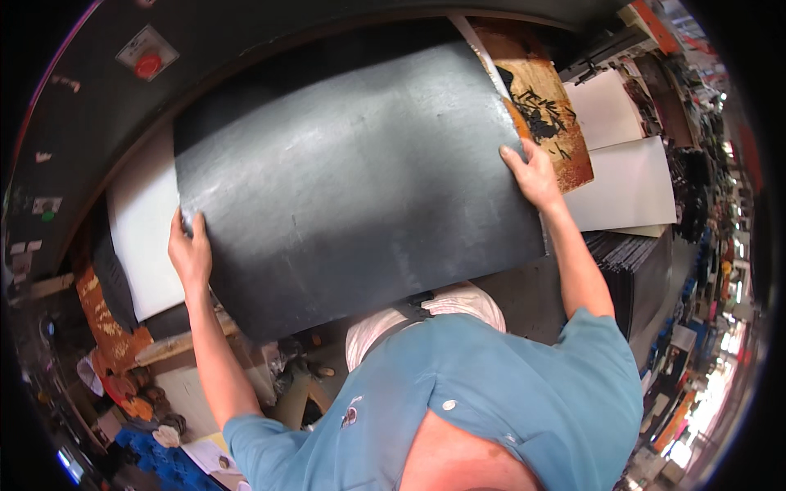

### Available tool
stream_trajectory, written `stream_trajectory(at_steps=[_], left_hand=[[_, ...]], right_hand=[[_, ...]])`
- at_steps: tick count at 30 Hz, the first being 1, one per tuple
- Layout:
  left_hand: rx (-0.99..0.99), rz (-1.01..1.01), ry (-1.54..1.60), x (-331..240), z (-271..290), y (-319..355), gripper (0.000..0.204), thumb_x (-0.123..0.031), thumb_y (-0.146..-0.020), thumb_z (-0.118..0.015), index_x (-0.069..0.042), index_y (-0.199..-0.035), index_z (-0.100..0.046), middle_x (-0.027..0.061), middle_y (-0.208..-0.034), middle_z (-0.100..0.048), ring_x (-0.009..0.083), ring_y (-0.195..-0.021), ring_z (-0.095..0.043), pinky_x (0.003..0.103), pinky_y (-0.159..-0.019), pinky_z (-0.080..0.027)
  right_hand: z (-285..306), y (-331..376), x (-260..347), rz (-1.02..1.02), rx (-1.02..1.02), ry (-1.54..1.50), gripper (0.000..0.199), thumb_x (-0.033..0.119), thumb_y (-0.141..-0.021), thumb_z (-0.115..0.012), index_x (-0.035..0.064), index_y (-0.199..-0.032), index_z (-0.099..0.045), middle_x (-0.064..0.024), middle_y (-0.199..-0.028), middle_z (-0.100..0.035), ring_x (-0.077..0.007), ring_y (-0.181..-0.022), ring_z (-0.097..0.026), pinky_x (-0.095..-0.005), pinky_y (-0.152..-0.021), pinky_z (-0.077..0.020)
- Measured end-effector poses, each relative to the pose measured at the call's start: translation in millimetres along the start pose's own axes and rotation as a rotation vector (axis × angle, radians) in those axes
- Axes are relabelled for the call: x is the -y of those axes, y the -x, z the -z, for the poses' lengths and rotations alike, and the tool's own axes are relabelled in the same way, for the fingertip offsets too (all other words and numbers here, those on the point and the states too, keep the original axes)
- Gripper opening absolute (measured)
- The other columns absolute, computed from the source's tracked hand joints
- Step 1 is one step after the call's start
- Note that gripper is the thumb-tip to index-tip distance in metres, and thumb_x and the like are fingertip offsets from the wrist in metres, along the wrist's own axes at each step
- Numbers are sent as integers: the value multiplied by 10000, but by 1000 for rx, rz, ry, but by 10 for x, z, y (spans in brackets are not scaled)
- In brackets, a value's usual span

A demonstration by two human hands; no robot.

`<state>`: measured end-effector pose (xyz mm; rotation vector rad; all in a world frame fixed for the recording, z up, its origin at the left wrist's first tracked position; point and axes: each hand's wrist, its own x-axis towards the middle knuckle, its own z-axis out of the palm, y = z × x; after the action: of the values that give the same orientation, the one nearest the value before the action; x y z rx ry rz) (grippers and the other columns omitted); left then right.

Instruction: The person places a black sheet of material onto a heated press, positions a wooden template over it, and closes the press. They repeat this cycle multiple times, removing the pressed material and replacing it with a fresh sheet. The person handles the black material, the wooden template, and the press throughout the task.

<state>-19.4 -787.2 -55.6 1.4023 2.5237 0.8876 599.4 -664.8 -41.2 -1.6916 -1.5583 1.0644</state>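
A large black sheet [352,180] with a dull sheen spans the middle of the view, tilted a little and reaching over my lap. Its left edge is gripped by my left hand [190,245], thumb on top and the other fingers partly hidden at the edge. On the right edge, my right hand [534,176] pinches it the same way, thumb on the upper face. A white sheet [147,221] shows under the black one at the left. What lies beneath the middle of the black sheet is hidden.
A dark machine panel with a red button [147,65] curves along the upper left. Right of the sheet lies a rusty brown board [577,164] with black scraps [540,119]. White sheets [626,188] lie beyond it, above a stack of black sheets [643,274]. A blue crate [155,462] stands lower left.
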Motion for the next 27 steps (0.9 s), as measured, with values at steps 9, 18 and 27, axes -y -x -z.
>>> stream_trajectory(at_steps=[9, 18, 27], left_hand=[[-216, -155, -395, -484, -377, -1169, 460, -338, -1043, -667, 11, -1338, -719, 282, -1404, -671, 433, -1308, -644, 482, -1122, -498], [604, -849, 197, -2687, -1098, 1330, 1018, -255, -900, -822, -60, -1708, -233, 282, -1739, -258, 498, -1618, -203, 610, -1330, -143], [346, -591, 187, -2643, -1195, 1205, 661, 44, -964, -641, -101, -1593, -496, 279, -1563, -531, 496, -1449, -510, 627, -1229, -380]], right_hand=[[-359, -1212, 857, 237, -40, 48, 381, 308, -936, -754, -70, -983, -742, -94, -770, -708, -152, -729, -639, -374, -689, -523], [-416, -1497, 1017, 192, 53, -73, 385, 335, -1025, -715, -23, -890, -758, -17, -713, -641, -96, -711, -553, -302, -680, -451], [113, -560, -126, 549, -96, 530, 877, 517, -869, -825, -41, -1486, -548, -252, -1556, -509, -403, -1446, -505, -461, -1209, -424]])
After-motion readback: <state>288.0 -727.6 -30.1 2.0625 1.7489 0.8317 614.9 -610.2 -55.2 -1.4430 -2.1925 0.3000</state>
